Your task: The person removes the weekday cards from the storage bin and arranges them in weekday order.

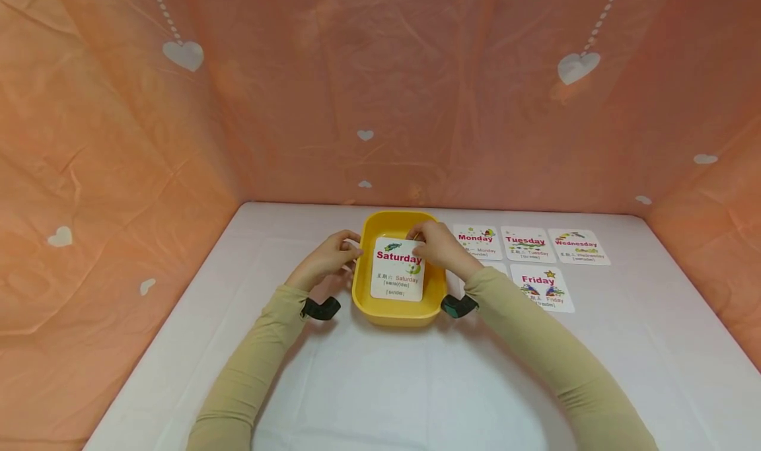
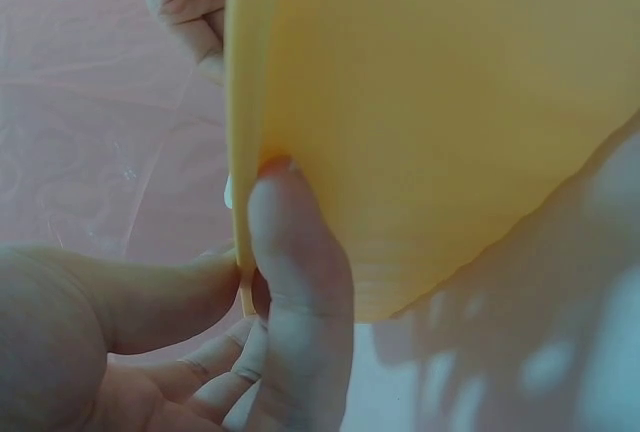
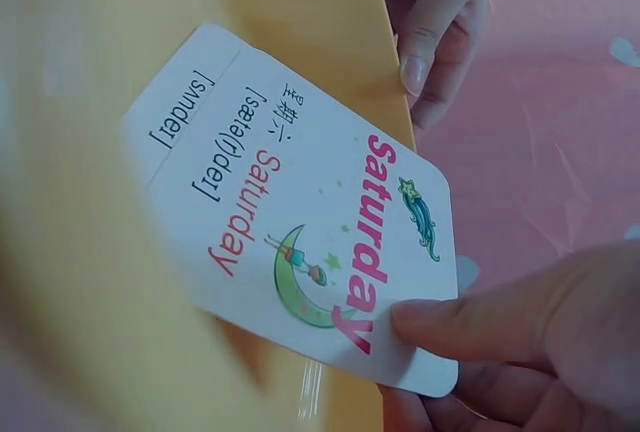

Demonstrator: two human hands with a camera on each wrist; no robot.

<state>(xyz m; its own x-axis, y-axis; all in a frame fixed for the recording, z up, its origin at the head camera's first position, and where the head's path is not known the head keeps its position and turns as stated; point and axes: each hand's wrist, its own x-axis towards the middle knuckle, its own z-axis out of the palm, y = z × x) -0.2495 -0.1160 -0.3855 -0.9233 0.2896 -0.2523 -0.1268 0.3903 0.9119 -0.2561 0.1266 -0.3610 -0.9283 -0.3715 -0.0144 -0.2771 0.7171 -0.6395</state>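
Observation:
A yellow plastic tray [image 1: 399,319] stands at the middle of the table, long side pointing away from me. My left hand [image 1: 327,261] pinches its left rim; in the left wrist view the thumb and finger [image 2: 300,262] lie on either side of the tray's wall [image 2: 430,122]. With thumb on top and fingers beneath, my right hand [image 1: 442,246] holds the upper right corner of a white "Saturday" card [image 3: 300,172] over the tray. Below its lower edge shows a strip of another card [image 3: 165,130], printed with phonetic letters; the rest of that card is hidden.
Right of the tray lie cards reading Monday [image 1: 477,240], Tuesday [image 1: 526,241] and Wednesday [image 1: 578,245]. A Friday card [image 1: 538,280] is in the row nearer me, beside a card [image 1: 496,266] mostly covered by my right arm. An orange curtain [image 1: 416,107] hangs behind the table.

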